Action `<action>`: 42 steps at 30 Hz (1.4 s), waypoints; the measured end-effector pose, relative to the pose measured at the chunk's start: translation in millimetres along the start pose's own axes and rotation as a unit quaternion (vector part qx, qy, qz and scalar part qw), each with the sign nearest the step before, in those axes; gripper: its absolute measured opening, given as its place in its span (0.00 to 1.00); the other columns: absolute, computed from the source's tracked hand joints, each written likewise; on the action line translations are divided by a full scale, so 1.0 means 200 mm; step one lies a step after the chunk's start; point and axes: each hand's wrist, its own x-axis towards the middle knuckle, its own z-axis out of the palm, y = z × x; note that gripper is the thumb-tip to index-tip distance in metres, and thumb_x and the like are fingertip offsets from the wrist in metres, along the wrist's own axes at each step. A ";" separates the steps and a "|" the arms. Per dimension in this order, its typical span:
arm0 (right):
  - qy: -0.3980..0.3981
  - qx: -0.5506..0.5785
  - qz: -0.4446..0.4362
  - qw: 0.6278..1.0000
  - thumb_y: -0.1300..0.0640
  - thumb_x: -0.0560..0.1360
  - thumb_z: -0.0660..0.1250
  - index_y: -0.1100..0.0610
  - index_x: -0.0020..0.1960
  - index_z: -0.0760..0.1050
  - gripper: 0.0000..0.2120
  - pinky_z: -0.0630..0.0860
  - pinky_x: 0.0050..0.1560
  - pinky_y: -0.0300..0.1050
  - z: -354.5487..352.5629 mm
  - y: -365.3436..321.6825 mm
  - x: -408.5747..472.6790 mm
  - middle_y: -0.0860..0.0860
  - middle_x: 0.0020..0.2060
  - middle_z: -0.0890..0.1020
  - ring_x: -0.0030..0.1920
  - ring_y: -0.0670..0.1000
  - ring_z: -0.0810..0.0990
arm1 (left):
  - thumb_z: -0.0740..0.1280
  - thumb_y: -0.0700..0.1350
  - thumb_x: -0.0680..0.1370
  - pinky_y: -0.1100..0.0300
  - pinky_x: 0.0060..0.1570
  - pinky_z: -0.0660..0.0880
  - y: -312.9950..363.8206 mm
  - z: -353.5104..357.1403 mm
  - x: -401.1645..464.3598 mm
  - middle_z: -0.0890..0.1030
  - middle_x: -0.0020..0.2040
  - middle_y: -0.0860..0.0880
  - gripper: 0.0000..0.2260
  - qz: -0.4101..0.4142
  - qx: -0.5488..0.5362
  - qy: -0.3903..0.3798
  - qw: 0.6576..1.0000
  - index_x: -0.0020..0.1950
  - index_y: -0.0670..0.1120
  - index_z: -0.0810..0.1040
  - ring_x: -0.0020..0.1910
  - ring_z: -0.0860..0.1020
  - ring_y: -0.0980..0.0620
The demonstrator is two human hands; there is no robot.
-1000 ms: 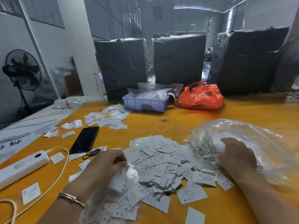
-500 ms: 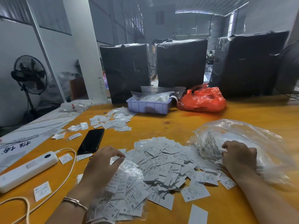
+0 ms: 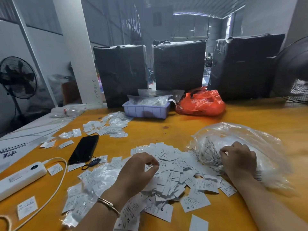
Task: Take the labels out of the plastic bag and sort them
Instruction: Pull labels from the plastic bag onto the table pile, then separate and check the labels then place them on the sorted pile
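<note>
The orange table (image 3: 191, 129) fills the lower view. At its far edge, toward 12 o'clock, stand three black wrapped bales (image 3: 179, 64); in front of them sit a red plastic bag (image 3: 201, 102) and, just to its 9 o'clock, a lilac tray (image 3: 145, 110) holding clear packets. At 3 o'clock lies the clear plastic bag (image 3: 241, 139), crumpled, with printed labels showing through it. The pile of white labels (image 3: 175, 174) spreads across the centre, touching the bag's mouth. A smaller scatter of labels (image 3: 108, 125) lies toward 11 o'clock. At 9 o'clock lie a white power strip (image 3: 20, 179) and a black phone (image 3: 84, 149).

The right hand (image 3: 240, 159) rests on the bag, fingers curled and pressing its film and the labels beneath. The left hand (image 3: 138, 172) hovers over the pile, fingers loosely curled, thumb and forefinger close together; whether they pinch a label cannot be told.
</note>
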 end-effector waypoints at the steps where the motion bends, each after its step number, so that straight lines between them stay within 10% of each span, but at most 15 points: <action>1: 0.028 0.043 -0.003 0.999 0.63 0.70 0.73 0.59 0.41 0.84 0.01 0.66 0.42 0.50 0.00 0.00 0.00 0.57 0.36 0.79 0.41 0.62 0.76 | 0.68 0.48 0.79 0.67 0.47 0.73 0.00 0.01 0.00 0.79 0.48 0.61 0.03 0.000 -0.007 0.004 1.000 0.49 0.56 0.81 0.51 0.74 0.64; 11: 0.061 0.326 0.017 0.943 0.62 0.68 0.76 0.55 0.37 0.81 0.05 0.76 0.43 0.48 -0.08 -0.06 -0.01 0.54 0.42 0.83 0.45 0.55 0.79 | 0.72 0.44 0.76 0.68 0.41 0.74 -0.02 0.05 -0.09 0.82 0.41 0.62 0.05 0.008 -0.098 0.030 0.995 0.45 0.55 0.83 0.47 0.79 0.62; 16: -0.168 0.606 0.143 0.764 0.64 0.72 0.69 0.61 0.43 0.78 0.01 0.72 0.40 0.44 -0.20 -0.22 -0.10 0.54 0.35 0.83 0.36 0.49 0.78 | 0.72 0.48 0.76 0.65 0.43 0.76 0.00 0.05 -0.09 0.81 0.48 0.62 0.06 0.004 -0.112 0.022 0.993 0.52 0.56 0.81 0.51 0.78 0.63; 20: -0.354 0.630 0.119 0.681 0.61 0.67 0.70 0.66 0.45 0.77 0.10 0.73 0.39 0.44 -0.21 -0.35 -0.22 0.60 0.39 0.84 0.35 0.51 0.80 | 0.73 0.59 0.72 0.70 0.49 0.76 0.01 0.03 -0.09 0.76 0.61 0.64 0.25 -0.043 -0.200 -0.020 0.979 0.67 0.60 0.72 0.59 0.74 0.68; 23: -0.384 0.614 0.052 0.688 0.60 0.65 0.74 0.69 0.44 0.78 0.13 0.73 0.37 0.39 -0.20 -0.41 -0.29 0.60 0.38 0.83 0.36 0.51 0.79 | 0.78 0.54 0.70 0.64 0.53 0.78 0.03 0.03 -0.09 0.81 0.59 0.59 0.30 -0.059 -0.282 -0.077 0.955 0.69 0.58 0.71 0.58 0.79 0.62; 29: -0.383 0.630 0.045 0.674 0.62 0.65 0.75 0.66 0.41 0.79 0.09 0.74 0.37 0.40 -0.18 -0.40 -0.30 0.57 0.35 0.81 0.36 0.51 0.78 | 0.74 0.35 0.73 0.61 0.42 0.78 0.06 0.05 -0.10 0.86 0.40 0.45 0.07 -0.070 -0.336 -0.090 0.935 0.49 0.44 0.84 0.39 0.83 0.50; 34: -0.243 0.404 -0.120 0.874 0.61 0.70 0.75 0.51 0.44 0.81 0.07 0.76 0.40 0.40 -0.16 -0.34 -0.26 0.49 0.37 0.83 0.39 0.44 0.80 | 0.72 0.38 0.75 0.63 0.40 0.77 0.01 -0.01 -0.08 0.83 0.36 0.48 0.05 -0.077 -0.309 0.043 0.947 0.41 0.47 0.84 0.36 0.80 0.54; 42: -0.319 0.122 -0.383 0.858 0.31 0.72 0.59 0.37 0.75 0.53 0.35 0.42 0.73 0.40 -0.08 -0.48 -0.39 0.30 0.73 0.52 0.73 0.34 0.47 | 0.73 0.48 0.74 0.60 0.39 0.77 -0.04 -0.02 -0.07 0.82 0.36 0.48 0.09 -0.122 -0.308 0.177 0.927 0.40 0.44 0.78 0.37 0.80 0.51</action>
